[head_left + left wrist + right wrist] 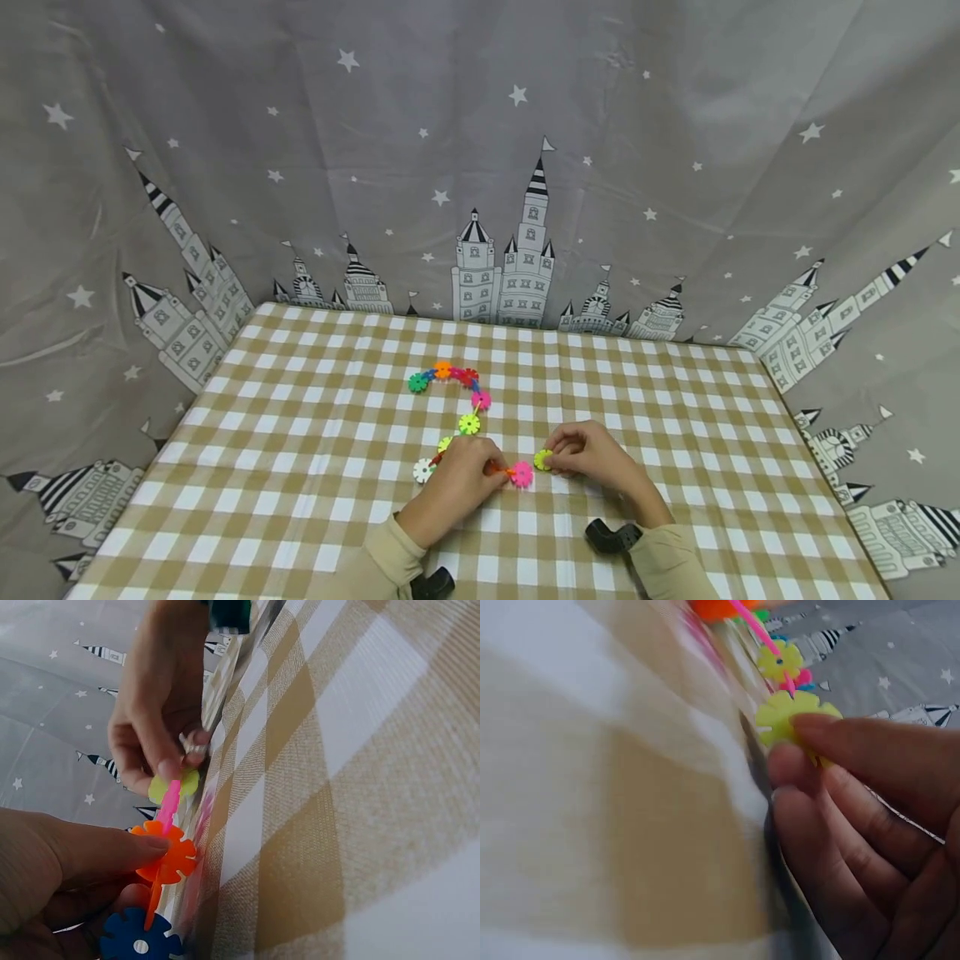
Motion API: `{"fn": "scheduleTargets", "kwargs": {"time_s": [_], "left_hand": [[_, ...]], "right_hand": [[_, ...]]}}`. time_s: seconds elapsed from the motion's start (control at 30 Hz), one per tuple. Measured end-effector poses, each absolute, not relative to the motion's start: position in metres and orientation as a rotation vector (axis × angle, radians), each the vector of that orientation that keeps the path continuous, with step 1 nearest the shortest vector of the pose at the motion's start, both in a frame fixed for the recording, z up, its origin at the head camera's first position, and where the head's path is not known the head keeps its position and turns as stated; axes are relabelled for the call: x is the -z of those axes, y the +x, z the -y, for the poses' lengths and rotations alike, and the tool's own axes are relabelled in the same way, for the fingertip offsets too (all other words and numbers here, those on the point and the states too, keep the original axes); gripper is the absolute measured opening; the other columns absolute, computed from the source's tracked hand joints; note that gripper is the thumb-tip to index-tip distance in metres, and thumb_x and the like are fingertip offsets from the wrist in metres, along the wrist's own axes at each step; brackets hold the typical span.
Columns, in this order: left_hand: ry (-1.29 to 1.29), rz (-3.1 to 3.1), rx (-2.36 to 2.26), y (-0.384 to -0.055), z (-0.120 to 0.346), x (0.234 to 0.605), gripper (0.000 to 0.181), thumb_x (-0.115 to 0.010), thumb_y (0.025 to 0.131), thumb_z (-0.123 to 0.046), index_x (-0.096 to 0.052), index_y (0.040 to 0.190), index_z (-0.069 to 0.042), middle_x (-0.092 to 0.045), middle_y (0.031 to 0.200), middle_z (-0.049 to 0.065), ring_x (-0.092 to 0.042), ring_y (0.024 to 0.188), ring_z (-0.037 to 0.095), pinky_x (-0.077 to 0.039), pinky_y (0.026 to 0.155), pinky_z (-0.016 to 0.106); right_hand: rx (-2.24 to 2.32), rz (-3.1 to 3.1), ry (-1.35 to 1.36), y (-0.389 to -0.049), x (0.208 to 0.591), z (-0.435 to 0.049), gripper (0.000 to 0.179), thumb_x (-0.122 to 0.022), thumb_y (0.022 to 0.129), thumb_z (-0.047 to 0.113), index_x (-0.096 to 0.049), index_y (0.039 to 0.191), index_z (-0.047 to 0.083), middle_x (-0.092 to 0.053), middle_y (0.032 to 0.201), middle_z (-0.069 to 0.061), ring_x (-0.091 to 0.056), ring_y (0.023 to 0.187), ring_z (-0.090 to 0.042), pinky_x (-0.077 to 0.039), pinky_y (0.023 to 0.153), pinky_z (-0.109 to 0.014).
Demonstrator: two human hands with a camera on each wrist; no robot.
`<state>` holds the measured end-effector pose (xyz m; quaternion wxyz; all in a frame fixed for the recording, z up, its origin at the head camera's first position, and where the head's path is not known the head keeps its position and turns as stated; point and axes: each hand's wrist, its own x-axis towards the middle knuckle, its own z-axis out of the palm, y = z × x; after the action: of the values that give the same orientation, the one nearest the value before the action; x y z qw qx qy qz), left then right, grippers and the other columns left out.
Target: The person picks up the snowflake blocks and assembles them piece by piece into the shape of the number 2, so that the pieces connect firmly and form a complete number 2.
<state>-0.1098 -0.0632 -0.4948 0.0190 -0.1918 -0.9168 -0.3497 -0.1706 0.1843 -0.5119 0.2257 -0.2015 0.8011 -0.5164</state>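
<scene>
A chain of notched plastic snowflake discs curves over the checked cloth in the head view, from a green disc [417, 382] past an orange one [443, 369] and a pink one [482, 401] to a white disc [422, 471]. My left hand [461, 479] covers part of the chain. Its thumb and fingers pinch an orange disc [174, 859], which is joined to a dark blue disc [141, 937] and a pink disc [522, 474]. Between thumb and fingertips, my right hand [592, 454] pinches a yellow disc [543, 459], its edge close to the pink one.
A brown-and-white checked cloth [300, 467] covers the table. Behind and beside it hangs a grey curtain [390, 108] printed with castles and stars. Black straps [611, 536] sit at both wrists, near the beige sleeves.
</scene>
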Motion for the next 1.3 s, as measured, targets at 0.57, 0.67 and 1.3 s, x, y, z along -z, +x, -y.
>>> {"fn": "scheduleTargets", "kwargs": {"time_s": [0.57, 0.67, 1.3], "left_hand": [[-0.607, 2.82, 1.037, -0.109, 0.06, 0.496, 0.012, -0.089, 0.079, -0.01, -0.077, 0.074, -0.009, -0.068, 0.071, -0.002, -0.048, 0.064, 0.001, -0.041, 0.06, 0.017], [-0.599, 2.806, 1.019, -0.107, 0.059, 0.495, 0.013, -0.088, 0.078, -0.01, -0.077, 0.074, -0.009, -0.067, 0.069, -0.003, -0.048, 0.065, 0.003, -0.042, 0.061, 0.019], [-0.575, 2.816, 0.976, -0.105, 0.058, 0.496, 0.011, -0.088, 0.078, -0.009, -0.077, 0.077, -0.009, -0.073, 0.074, -0.001, -0.065, 0.078, 0.014, -0.05, 0.107, 0.047]], "right_hand": [[1.342, -2.394, -0.65, -0.144, 0.509, -0.178, 0.009, -0.083, 0.088, 0.018, -0.076, 0.085, 0.012, -0.077, 0.086, -0.003, -0.066, 0.072, -0.001, -0.055, 0.066, -0.02], [1.325, -2.451, -0.698, -0.142, 0.51, -0.177, 0.01, -0.084, 0.087, 0.019, -0.075, 0.082, 0.015, -0.076, 0.082, 0.0, -0.065, 0.071, 0.001, -0.055, 0.066, -0.02], [1.316, -2.514, -0.872, -0.144, 0.518, -0.172, 0.011, -0.083, 0.087, 0.02, -0.075, 0.081, 0.017, -0.077, 0.077, 0.003, -0.063, 0.066, 0.004, -0.055, 0.059, -0.021]]}}
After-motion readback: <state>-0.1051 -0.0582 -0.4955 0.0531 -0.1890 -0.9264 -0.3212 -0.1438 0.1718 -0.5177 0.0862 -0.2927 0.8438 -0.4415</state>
